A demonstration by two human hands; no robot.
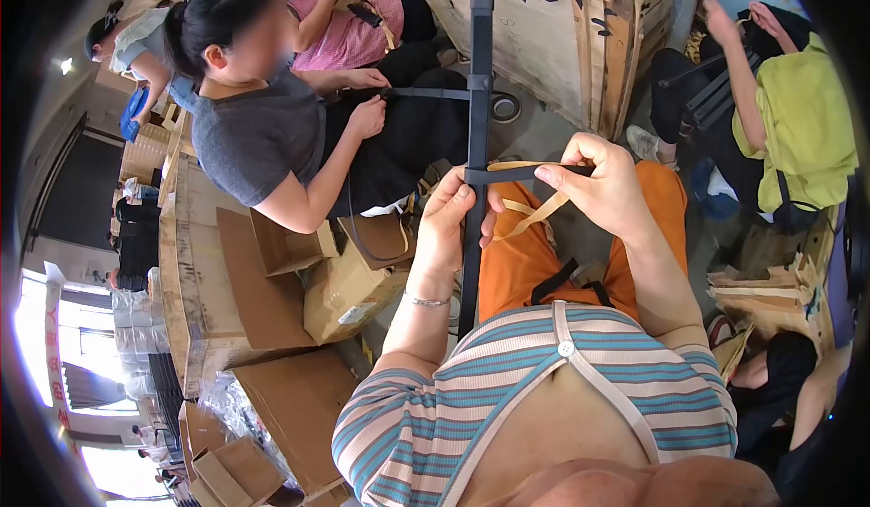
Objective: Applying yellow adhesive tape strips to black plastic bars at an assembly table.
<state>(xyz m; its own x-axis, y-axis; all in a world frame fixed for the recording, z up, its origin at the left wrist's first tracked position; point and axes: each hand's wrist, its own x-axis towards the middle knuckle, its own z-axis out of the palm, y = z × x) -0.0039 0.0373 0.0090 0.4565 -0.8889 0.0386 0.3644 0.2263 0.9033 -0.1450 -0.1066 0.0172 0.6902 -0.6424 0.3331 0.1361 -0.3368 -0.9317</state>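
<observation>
A long, flat black bar [480, 45] stands lengthwise in front of me, over my orange trousers. My left hand [446, 212] is closed round its middle, thumb on the near face and fingertips showing past its right side. Across the bar, just above that thumb, runs a black strip [518, 174], pulled out to the right. My right hand [605, 181] pinches the far end of this strip between thumb and fingers. A thin yellow strip [536, 219] loops beside it, one end running up to the right hand; whether it is backing from the black strip I cannot tell.
At left, a person in a dark grey top [258, 135] holds a dark strap. A large wooden crate [535, 36] stands ahead, a roll of tape [505, 106] near its foot. Cardboard boxes [353, 280] lie left; a person in yellow-green [802, 126] sits right.
</observation>
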